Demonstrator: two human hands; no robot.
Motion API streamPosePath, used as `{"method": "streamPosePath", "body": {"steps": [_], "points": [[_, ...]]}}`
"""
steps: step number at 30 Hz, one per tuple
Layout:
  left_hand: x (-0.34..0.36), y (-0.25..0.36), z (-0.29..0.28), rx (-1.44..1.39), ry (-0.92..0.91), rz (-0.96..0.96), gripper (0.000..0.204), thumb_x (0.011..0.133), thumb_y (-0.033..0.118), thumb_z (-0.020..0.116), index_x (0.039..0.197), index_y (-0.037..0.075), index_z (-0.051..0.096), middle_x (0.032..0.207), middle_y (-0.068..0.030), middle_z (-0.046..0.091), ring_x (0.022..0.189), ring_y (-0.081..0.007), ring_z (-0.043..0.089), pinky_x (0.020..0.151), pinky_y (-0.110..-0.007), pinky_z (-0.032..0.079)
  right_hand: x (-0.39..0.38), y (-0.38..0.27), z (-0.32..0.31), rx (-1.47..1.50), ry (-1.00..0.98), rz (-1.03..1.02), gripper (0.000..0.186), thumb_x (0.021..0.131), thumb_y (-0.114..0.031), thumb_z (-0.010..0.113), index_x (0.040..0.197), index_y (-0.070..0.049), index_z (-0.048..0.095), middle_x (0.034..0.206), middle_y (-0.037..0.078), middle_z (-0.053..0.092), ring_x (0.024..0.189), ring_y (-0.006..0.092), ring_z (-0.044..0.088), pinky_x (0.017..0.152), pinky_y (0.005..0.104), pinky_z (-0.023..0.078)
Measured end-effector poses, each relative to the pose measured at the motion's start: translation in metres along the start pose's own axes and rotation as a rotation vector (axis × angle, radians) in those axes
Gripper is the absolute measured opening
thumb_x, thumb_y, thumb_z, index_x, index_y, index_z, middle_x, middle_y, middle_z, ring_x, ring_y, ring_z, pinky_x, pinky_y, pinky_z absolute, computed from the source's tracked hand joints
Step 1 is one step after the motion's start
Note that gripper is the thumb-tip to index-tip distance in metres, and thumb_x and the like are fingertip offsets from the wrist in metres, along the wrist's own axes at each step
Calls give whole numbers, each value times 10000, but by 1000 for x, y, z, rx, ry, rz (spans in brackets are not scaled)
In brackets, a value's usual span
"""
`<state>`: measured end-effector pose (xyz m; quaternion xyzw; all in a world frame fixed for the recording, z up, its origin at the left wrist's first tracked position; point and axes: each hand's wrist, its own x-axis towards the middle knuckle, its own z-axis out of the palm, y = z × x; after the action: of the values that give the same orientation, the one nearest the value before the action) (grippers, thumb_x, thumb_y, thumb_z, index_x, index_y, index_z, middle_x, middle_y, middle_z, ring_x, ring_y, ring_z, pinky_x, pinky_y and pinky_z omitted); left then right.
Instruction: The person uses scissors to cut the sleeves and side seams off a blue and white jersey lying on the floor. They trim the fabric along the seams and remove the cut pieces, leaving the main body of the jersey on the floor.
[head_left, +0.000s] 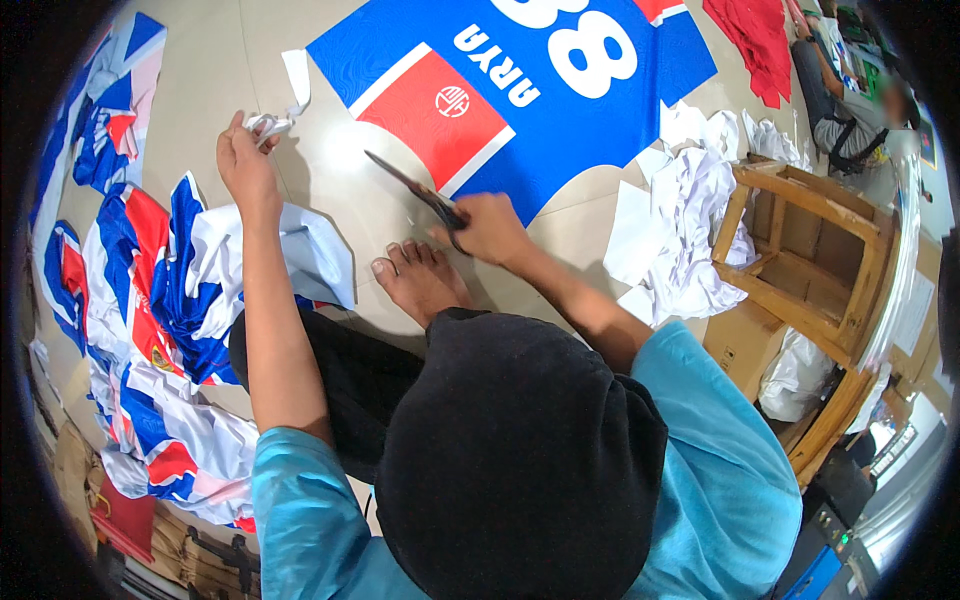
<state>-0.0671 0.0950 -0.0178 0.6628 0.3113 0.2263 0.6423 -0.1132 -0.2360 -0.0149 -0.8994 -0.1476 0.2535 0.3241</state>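
Crumpled white scraps [268,127] are pinched in the fingers of my left hand [246,168], raised over the floor at the left. A narrow white strip [297,80] shows just beyond them; whether it joins the scraps I cannot tell. My right hand [490,228] grips dark-handled scissors [408,180], their blades pointing up and left, seemingly together. Beyond the scissors, a blue jersey panel [590,135] with a red, white-edged block [435,112] and white lettering is spread flat on the floor. The blades are apart from the block's left edge.
Blue, red and white jersey fabric [150,270] lies heaped at left. My bare foot [420,280] is below the scissors. White crumpled sheets [690,230] pile up at right, beside a wooden frame [800,275]. Red cloth [752,45] and another person [860,120] are at far right.
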Motion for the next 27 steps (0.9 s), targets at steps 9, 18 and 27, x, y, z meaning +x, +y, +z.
{"method": "streamPosePath", "body": {"steps": [9, 18, 27], "points": [[-17, -29, -1, 290, -215, 70, 251, 990, 171, 625, 1149, -13, 562, 1162, -162, 633, 923, -204, 598, 831, -334, 511, -152, 59, -3, 5, 155, 179, 373, 761, -218, 840, 933, -18, 575, 919, 193, 636, 859, 425, 622, 712, 488, 489], [-40, -40, 3, 813, -322, 531, 243, 913, 71, 672, 1145, 4, 641, 1119, -215, 619, 1051, -417, 615, 894, -467, 503, -195, 80, -12, -276, 72, 133, 396, 695, -55, 764, 1033, -30, 558, 1050, 198, 609, 1019, 415, 617, 827, 526, 516], [-141, 7, 42, 468, -1073, 276, 182, 902, 55, 712, 1074, -2, 724, 1058, -179, 708, 914, -262, 706, 793, -384, 557, -192, 104, 6, -292, 8, 109, 335, 777, -166, 772, 1005, -20, 574, 1000, 192, 641, 957, 403, 650, 820, 487, 538]]}}
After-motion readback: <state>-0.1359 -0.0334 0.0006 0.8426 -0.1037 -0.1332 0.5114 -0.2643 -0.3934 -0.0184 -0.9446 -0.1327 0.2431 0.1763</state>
